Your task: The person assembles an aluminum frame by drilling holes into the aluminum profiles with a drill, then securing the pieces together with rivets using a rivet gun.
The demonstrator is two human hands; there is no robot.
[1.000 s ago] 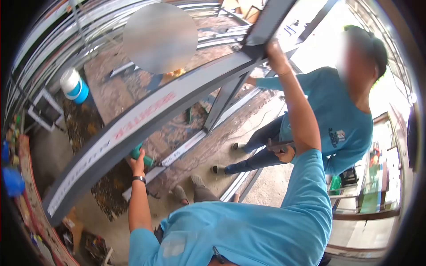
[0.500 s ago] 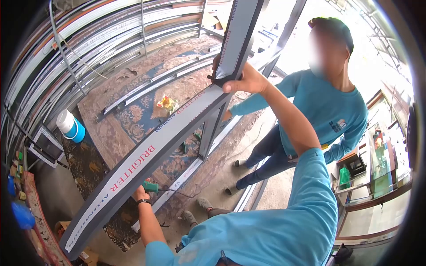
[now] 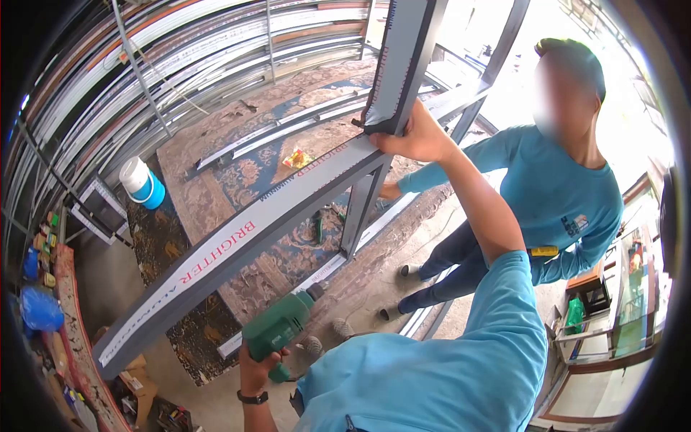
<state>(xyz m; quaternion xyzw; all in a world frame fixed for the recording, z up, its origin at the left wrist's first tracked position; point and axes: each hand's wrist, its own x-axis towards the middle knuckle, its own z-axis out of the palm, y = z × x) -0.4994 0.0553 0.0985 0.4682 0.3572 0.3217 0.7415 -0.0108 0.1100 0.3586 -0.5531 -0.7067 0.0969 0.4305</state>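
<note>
While L hand (image 3: pixel 260 369) grips green drill (image 3: pixel 282 325) low by the chest, R hand (image 3: pixel 416 138) wraps frame (image 3: pixel 237 241) corner up high, co-worker's hand (image 3: pixel 391 191) on frame's mid upright, carpet (image 3: pixel 205 198) below.

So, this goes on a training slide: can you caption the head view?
Left hand holds a green drill while right hand grips the corner of the grey frame; a co-worker stands opposite.

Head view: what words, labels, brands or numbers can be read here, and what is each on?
"BRIGHTER", red, on the long frame bar; the grey word after it starts "ALU", rest unclear.
The same print repeats higher on that bar, smaller.
Upright bar: red print along its edge, too small to read.
Co-worker's shirt logo: blurred.
</note>
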